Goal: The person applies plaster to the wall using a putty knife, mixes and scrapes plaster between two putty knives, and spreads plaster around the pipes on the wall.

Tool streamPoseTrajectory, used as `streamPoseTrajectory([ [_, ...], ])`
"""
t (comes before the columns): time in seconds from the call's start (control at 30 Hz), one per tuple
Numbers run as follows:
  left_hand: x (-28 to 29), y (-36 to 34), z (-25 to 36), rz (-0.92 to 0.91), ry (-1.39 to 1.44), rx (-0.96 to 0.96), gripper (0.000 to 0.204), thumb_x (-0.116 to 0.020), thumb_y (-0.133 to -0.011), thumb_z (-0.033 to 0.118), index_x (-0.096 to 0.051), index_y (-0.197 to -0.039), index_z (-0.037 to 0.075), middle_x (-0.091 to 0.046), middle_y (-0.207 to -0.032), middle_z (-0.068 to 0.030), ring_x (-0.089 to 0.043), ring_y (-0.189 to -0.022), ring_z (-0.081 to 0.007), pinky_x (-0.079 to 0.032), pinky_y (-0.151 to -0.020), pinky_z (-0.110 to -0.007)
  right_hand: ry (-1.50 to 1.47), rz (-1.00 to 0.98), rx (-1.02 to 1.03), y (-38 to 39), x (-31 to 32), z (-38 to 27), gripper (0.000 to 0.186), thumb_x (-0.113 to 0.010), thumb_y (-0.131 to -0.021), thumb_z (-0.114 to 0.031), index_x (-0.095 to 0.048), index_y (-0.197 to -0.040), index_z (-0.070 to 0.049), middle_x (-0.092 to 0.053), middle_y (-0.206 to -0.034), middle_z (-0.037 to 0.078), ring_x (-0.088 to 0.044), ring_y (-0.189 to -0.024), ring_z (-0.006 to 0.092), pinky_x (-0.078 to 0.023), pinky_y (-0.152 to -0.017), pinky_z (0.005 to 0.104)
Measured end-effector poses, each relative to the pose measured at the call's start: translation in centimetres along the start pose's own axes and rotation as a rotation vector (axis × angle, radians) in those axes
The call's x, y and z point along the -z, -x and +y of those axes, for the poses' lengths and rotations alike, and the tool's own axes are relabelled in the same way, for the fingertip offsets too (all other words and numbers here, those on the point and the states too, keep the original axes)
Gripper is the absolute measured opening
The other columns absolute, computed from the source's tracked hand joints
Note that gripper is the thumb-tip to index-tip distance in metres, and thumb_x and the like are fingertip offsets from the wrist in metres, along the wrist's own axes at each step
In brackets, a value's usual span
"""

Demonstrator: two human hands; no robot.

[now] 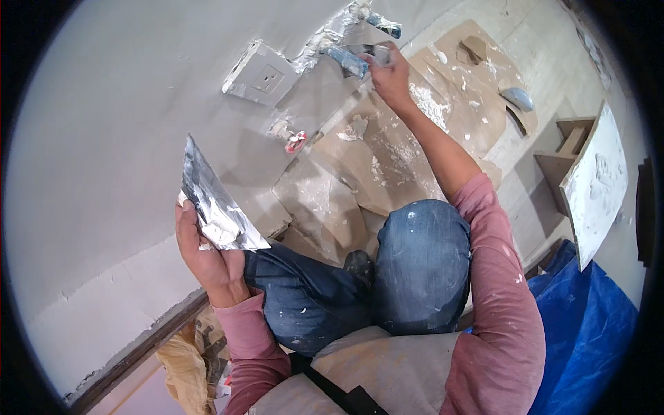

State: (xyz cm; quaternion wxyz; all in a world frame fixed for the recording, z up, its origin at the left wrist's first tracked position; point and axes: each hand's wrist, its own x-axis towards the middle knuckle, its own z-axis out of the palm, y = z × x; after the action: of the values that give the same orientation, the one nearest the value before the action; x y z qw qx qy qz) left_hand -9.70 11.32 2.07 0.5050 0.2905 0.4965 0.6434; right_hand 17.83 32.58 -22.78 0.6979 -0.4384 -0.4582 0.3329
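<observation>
My left hand point(211, 266) is closed on the edge of a shiny metal plastering plate point(199, 181), held tilted in front of the wall. A lump of white plaster point(223, 228) sits on its lower part. My right hand point(393, 81) reaches far forward, closed around a putty knife point(377, 53), whose blade is partly hidden. That blade is close to a blue pipe stub point(346, 61) sticking out of the wall; whether they touch I cannot tell. Rough white plaster point(332, 34) surrounds this stub and a second blue pipe stub point(385, 26).
A white wall outlet point(268, 77) and a red fitting point(296, 142) protrude from the grey wall. Plaster-spattered brown sheets point(339, 214) cover the floor. At right stand a wooden stand with a white board point(600, 183) and a blue tarp point(581, 311). A yellowish bag point(181, 366) lies lower left.
</observation>
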Motion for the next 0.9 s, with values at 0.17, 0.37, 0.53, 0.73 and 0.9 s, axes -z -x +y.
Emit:
streamPoseTrajectory([
  [0.17, 0.0, 0.1, 0.2, -0.009, -0.001, -0.01, 0.027, -0.048, -0.104, 0.018, -0.058, -0.125, 0.004, -0.067, -0.114, -0.0055, -0.064, -0.101, -0.0155, -0.051, -0.087, -0.032, 0.175, 0.059, -0.035, 4.0, 1.0, 0.3, 0.017, -0.074, -0.086, -0.01, -0.062, -0.096, -0.002, -0.067, -0.08, 0.006, -0.064, -0.074, 0.0139, -0.051, -0.067, 0.0308],
  [0.37, 0.0, 0.0, 0.0, -0.023, 0.005, 0.004, 0.028, -0.048, -0.104, 0.018, -0.058, -0.125, 0.003, -0.067, -0.115, -0.0058, -0.064, -0.102, -0.0161, -0.052, -0.088, -0.032, 0.214, -0.257, 0.354, 6.9, -4.1, -3.1, 0.018, -0.075, -0.078, -0.006, -0.066, -0.094, -0.005, -0.067, -0.087, 0.012, -0.065, -0.081, 0.0315, -0.052, -0.074, 0.0402],
  [0.53, 0.1, 0.0, 0.1, 0.048, -0.002, -0.009, 0.03, -0.044, -0.104, 0.017, -0.055, -0.127, 0.001, -0.065, -0.116, -0.0077, -0.063, -0.104, -0.0175, -0.051, -0.089, -0.033, 0.255, -0.236, 0.346, 6.4, -5.7, -3.5, 0.018, -0.076, -0.08, -0.008, -0.065, -0.094, -0.005, -0.068, -0.087, 0.012, -0.065, -0.08, 0.0306, -0.052, -0.074, 0.0389],
  [0.73, 0.3, 0.2, 0.2, 0.006, 0.01, -0.014, 0.03, -0.043, -0.105, 0.017, -0.054, -0.128, 0.001, -0.064, -0.118, -0.0083, -0.063, -0.105, -0.0176, -0.051, -0.09, -0.034, -0.006, 0.001, -0.066, 4.6, -1.4, -1.4, 0.02, -0.077, -0.087, -0.013, -0.062, -0.091, -0.001, -0.071, -0.085, 0.013, -0.067, -0.073, 0.0202, -0.052, -0.068, 0.032],
  [0.9, -0.5, 0.3, 0.2, 0.038, 0.027, 0.006, 0.03, -0.043, -0.105, 0.016, -0.054, -0.128, 0.002, -0.064, -0.118, -0.0079, -0.063, -0.104, -0.0178, -0.051, -0.089, -0.034, 0.198, -0.228, 0.262, 6.6, -2.5, -3.1, 0.013, -0.073, -0.082, -0.006, -0.063, -0.09, -0.004, -0.066, -0.086, 0.013, -0.066, -0.081, 0.0317, -0.053, -0.073, 0.0388],
])
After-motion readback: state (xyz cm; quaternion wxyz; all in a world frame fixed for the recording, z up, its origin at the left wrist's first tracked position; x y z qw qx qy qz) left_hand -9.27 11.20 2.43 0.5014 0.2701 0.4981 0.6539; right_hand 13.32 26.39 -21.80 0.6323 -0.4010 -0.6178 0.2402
